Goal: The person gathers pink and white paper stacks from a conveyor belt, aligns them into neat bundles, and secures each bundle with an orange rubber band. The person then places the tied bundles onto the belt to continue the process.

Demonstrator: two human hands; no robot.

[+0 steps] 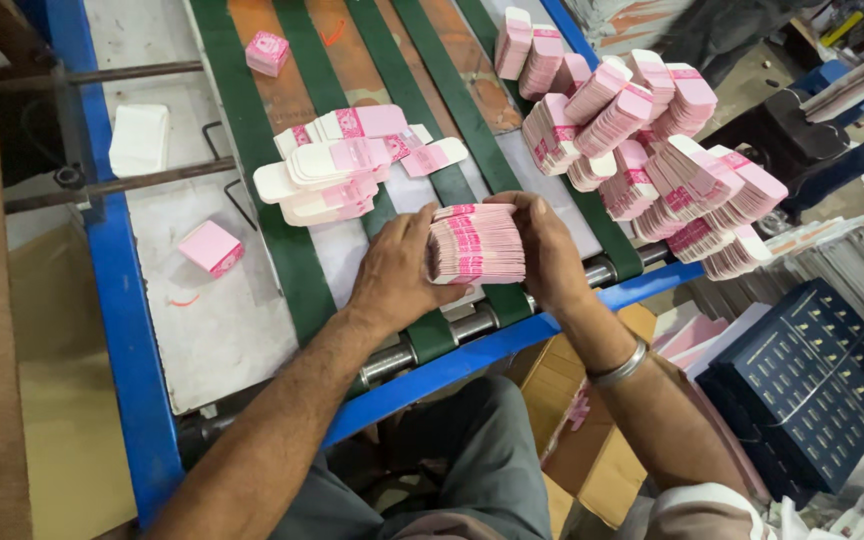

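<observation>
Both hands' fingers, left hand (392, 275) and right hand (549, 250), clamped on a pink carton stack (476, 243), long axis left-to-right

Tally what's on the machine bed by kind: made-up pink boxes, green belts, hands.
Made-up pink boxes: 2
Green belts: 4
Hands: 2, left hand and right hand, squeezing one stack of flat cartons
Total: 8

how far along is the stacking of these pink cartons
Done: many squared bundles are piled at the right of the belt. In hand: the left hand and right hand press one stack of flat pink cartons between them. Left: a loose fan of cartons lies on the green belts.
</observation>
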